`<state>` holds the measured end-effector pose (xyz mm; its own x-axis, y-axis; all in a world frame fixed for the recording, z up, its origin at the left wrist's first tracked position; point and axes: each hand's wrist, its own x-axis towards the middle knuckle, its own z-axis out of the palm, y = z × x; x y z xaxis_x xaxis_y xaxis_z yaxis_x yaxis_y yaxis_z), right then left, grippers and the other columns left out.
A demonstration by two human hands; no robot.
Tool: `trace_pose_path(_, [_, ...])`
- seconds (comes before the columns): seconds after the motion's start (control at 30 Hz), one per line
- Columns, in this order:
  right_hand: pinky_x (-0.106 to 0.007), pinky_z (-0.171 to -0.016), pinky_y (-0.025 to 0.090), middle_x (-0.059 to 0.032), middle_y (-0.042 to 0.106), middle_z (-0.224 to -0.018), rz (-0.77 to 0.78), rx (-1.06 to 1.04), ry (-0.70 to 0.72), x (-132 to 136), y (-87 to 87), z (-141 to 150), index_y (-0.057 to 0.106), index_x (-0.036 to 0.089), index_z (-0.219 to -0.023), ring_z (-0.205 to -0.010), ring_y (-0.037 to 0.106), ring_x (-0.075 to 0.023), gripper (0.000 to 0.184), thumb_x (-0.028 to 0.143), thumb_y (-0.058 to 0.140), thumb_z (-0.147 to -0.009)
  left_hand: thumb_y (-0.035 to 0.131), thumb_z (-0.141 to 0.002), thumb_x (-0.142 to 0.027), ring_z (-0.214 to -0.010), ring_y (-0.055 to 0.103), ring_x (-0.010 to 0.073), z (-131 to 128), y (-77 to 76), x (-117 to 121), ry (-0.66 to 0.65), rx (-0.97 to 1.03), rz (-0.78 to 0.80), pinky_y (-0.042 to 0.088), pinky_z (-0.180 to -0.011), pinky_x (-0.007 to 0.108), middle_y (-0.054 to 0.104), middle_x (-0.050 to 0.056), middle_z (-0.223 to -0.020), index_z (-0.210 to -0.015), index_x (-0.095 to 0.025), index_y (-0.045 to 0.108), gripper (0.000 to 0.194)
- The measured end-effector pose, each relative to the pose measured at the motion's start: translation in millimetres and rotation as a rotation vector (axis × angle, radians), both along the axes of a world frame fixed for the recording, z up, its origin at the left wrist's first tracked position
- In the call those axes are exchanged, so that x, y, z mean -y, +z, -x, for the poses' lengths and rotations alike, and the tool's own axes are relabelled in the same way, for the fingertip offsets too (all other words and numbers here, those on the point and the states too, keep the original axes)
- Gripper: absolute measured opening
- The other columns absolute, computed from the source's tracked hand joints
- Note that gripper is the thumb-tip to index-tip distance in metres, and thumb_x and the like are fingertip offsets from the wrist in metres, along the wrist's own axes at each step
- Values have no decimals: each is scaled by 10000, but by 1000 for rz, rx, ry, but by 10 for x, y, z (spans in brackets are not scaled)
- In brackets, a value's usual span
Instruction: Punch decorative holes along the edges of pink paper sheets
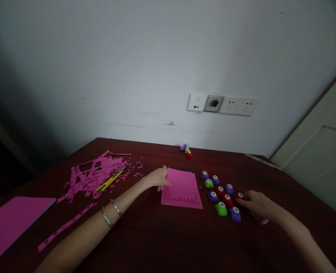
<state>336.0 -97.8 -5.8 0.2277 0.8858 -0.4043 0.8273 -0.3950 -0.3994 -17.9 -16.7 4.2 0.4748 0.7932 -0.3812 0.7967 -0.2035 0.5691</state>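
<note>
My left hand (160,179), two silver bangles on its wrist, pinches the left edge of a small stack of pink paper (182,184). Punched marks run along the lower and right edges of the top sheet. At the far right of a group of small craft punches, the fingers of my right hand (257,204) are closed on a red paper punch (239,195). Beside it stand several others, among them a purple punch (235,214), a green punch (221,208) and another red punch (227,200), each with a white round top.
Pink paper scraps (99,172) lie heaped at the left, with tiny cut-outs around them and a yellow utility knife (111,180). Larger pink sheets (14,223) lie nearer. More punches (186,148) stand by the wall, below the sockets (237,105). The table (168,242) is dark reddish-brown.
</note>
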Motion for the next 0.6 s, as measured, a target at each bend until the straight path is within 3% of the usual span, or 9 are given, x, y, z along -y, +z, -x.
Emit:
trace_pose_path(0.23, [-274, -368, 476, -47, 587, -572, 27, -47, -18, 44, 21, -7, 533, 168, -770, -501, 596, -192, 390, 553, 534, -714, 619, -695, -323, -423, 558, 122, -29, 96, 53, 33, -163, -145, 375, -418, 201, 656, 44, -678, -1188, -75, 335, 621])
trace_pose_path(0.33, [-280, -374, 463, -46, 570, -521, 14, -83, -56, 63, 85, -58, 559, 155, -818, -478, 584, -196, 514, 647, 443, -726, 595, -694, -359, -414, 548, 105, -26, 96, -28, 37, -116, -217, 375, -434, 203, 658, 31, -696, -1085, -125, 467, 474])
trace_pose_path(0.47, [-289, -411, 440, -66, 593, -544, -201, -47, 27, 71, 248, -85, 606, 141, -866, -453, 574, -198, 549, 606, 321, -798, 535, -717, -284, -519, 580, 106, -101, 150, -317, 16, 28, -306, 395, -496, 190, 641, 14, -616, -770, -156, 630, 168])
trace_pose_path(0.6, [-279, -609, 443, -72, 661, -691, -447, 43, 245, 85, 363, 39, 627, 190, -766, -652, 622, -208, 439, 536, 361, -820, 569, -697, -247, -585, 585, 114, -335, 183, -748, 89, 132, -408, 415, -551, 201, 645, 20, -638, -716, -146, 665, 140])
